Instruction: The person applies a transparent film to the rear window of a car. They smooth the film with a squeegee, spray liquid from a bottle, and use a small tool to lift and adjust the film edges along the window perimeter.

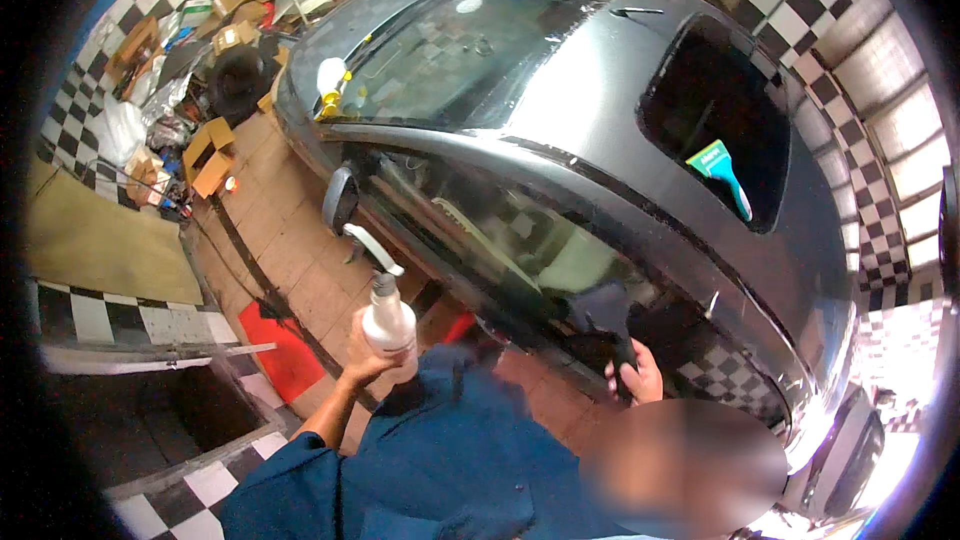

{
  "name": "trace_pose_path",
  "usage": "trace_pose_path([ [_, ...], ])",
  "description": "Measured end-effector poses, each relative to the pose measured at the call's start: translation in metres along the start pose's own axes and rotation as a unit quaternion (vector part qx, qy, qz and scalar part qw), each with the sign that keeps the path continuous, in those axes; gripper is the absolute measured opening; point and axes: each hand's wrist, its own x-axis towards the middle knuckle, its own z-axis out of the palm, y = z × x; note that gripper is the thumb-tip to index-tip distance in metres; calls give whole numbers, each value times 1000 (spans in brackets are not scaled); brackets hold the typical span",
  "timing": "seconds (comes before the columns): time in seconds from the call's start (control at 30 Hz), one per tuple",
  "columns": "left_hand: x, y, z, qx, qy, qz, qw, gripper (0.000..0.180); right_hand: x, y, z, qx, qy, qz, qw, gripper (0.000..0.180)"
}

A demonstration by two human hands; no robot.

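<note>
Black, flat-bladed hand tool with a slim dark handle is in front of the side window of a glossy dark grey car; whether its blade touches the glass, I cannot tell. The right hand is closed around the handle, fingers curled. The left hand wraps the body of a white plastic spray bottle with a white trigger head, tilted slightly near the dark side mirror. On the black glass sunroof lies a green-and-teal scraper with a blue handle. A red mat lies on the tiled floor.
</note>
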Motion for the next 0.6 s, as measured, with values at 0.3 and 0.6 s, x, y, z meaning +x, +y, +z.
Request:
trace_pose_path([
  [0.3,0,23,8,-65,69,-5,995,81,6,21,29,-90,-33,1,995,45],
  [0.6,-41,0,-22,7,145,-27,989,84,7,52,20,-118,-44,38,991,48],
])
